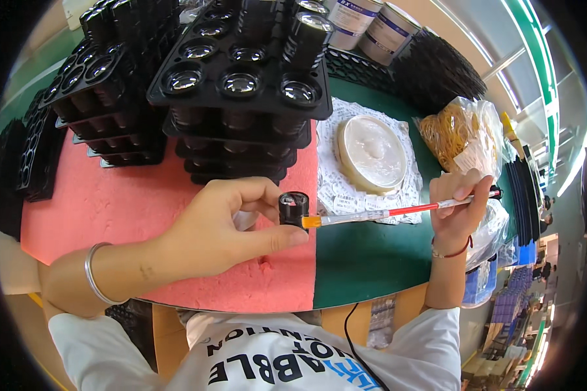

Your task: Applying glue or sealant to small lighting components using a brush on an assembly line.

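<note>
Between the thumb and fingers of my left hand is a small black cylinder, held upright over the pink mat. My right hand grips a paintbrush by the end of its red and clear handle. The brush's flat orange bristles meet the side of the cylinder near its lower edge, as far as this view shows. Beyond the right hand's reach to the left, a round whitish dish with a raised centre sits on printed paper.
Stacked black trays hold black cylinders with shiny lens-like tops. Another tray stack stands at the left. Two cans are at the back. A bag of yellow bands lies right. The pink mat covers part of the green table.
</note>
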Demonstrator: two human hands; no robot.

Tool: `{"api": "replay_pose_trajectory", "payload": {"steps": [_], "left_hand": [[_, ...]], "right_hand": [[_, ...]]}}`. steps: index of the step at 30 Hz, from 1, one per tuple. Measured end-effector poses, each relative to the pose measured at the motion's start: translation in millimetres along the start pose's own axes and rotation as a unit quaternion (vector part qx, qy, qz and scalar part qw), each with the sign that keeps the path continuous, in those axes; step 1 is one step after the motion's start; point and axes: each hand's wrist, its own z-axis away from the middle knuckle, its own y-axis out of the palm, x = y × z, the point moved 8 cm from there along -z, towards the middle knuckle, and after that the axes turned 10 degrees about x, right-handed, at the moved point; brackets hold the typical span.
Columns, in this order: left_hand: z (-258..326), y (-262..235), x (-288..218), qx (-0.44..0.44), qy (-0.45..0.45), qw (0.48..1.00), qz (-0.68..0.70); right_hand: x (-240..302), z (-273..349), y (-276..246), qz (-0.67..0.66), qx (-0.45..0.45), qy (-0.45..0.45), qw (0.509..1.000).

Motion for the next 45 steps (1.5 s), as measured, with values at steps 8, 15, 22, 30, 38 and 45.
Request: {"api": "replay_pose_trajectory", "payload": {"steps": [8,15,22,30,38,45], "left_hand": [[-1.1,1.9,-1.3,0.002,0.021,0.999,0.036],[-0.2,2.9,-4.5,0.013,0.007,0.999,0.044],[1.8,5.7,-4.2,0.021,0.020,0.999,0.020],[1.4,8.7,0.6,0.037,0.024,0.999,0.029],[1.5,10.9,-2.5,0.035,0.030,0.997,0.055],[0.8,11.6,1.6,0.035,0.039,0.995,0.080]], "right_hand": [[-3.2,3.1,-6.6,0.029,-0.053,0.009,0.998],[-1.4,4.2,-15.1,0.042,-0.094,0.006,0.995],[8.5,4.7,-16.8,0.180,-0.135,-0.012,0.974],[4.2,4.2,-26.3,0.027,-0.148,-0.015,0.988],[6.5,2.6,-27.8,-0.014,-0.142,-0.018,0.990],[5.8,1.3,-27.6,-0.021,-0.178,-0.017,0.984]]}}
